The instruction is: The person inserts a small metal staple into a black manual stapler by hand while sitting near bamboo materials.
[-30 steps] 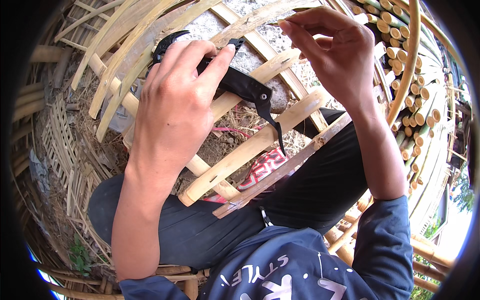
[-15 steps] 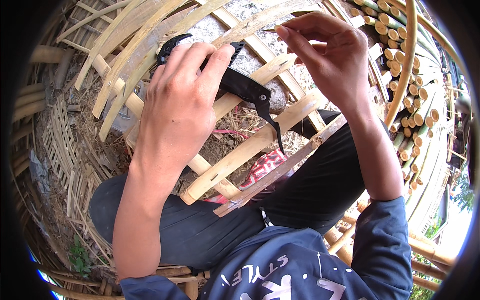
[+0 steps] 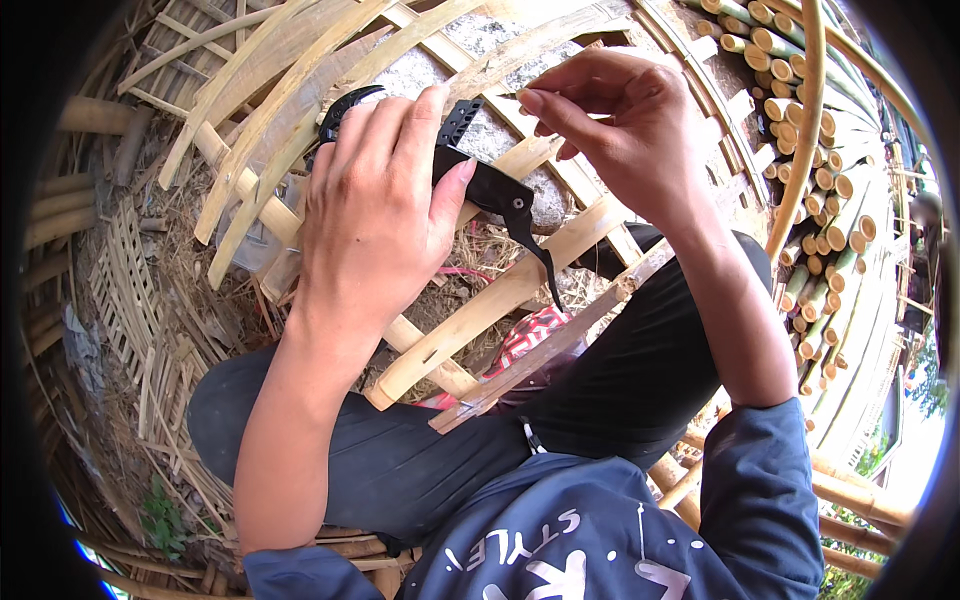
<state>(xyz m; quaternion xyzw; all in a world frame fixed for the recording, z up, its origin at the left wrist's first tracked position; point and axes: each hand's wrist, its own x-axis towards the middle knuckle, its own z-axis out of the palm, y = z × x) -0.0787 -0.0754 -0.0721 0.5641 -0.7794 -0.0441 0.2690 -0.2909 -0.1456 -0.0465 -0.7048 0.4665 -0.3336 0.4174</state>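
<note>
My left hand (image 3: 370, 210) is wrapped round a black hand tool (image 3: 488, 190) with a pivot screw, a thin curved lever and a ridged block near the fingertips; its far end shows beyond the knuckles. The tool is over a lattice of split bamboo slats (image 3: 490, 310). To its right, my right hand (image 3: 635, 125) is raised with thumb and fingers drawn together. Whatever sits between those fingertips, if anything, is too small to make out. The two hands are apart.
Bamboo poles (image 3: 820, 240) are stacked at the right, behind a curved pole (image 3: 803, 140). Slats arch across the far left, beside a woven bamboo panel (image 3: 125, 300). My bent legs (image 3: 620, 370) lie under the lattice's near edge. A red-and-white patterned thing (image 3: 528, 338) shows through it.
My right hand has shifted slightly left and its fingers are closer to the tool. My left hand has moved a little right and its thumb now shows along the tool.
</note>
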